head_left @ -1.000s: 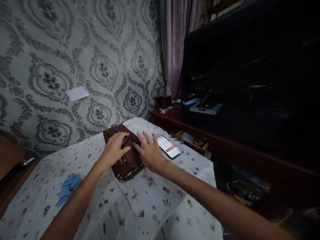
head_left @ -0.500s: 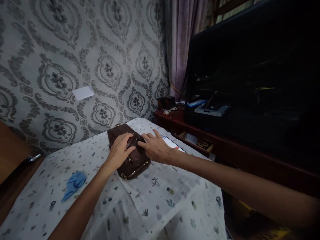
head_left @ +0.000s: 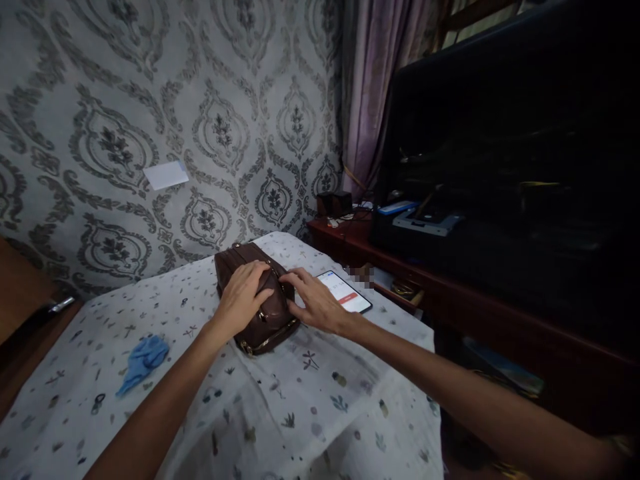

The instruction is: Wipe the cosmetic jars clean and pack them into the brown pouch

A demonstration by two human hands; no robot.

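Note:
A dark brown leather bag (head_left: 276, 309) with gold-coloured zips lies on a white printed cloth. Across its top rests my left hand (head_left: 244, 293), open, fingers stretched out and thumb apart beside a zip pull. My right hand (head_left: 316, 303) grips the bag's right edge, with bent fingers above and the thumb lower down; the fingertips' exact hold is partly hidden. Just behind the right hand lies a phone (head_left: 344, 291) with a lit screen showing a red button.
A crumpled blue cloth (head_left: 144, 361) lies left of my left forearm. The printed cloth (head_left: 320, 400) covers the surface. At right stand a dark red desk (head_left: 345, 233), an open drawer (head_left: 400, 288) and a large black screen (head_left: 490, 153). Patterned wallpaper (head_left: 220, 133) rises behind.
My right hand's thumb and fingers have spread apart along the bag's edge, and its raised finger has come down. More of the phone shows. The left hand stays on the bag.

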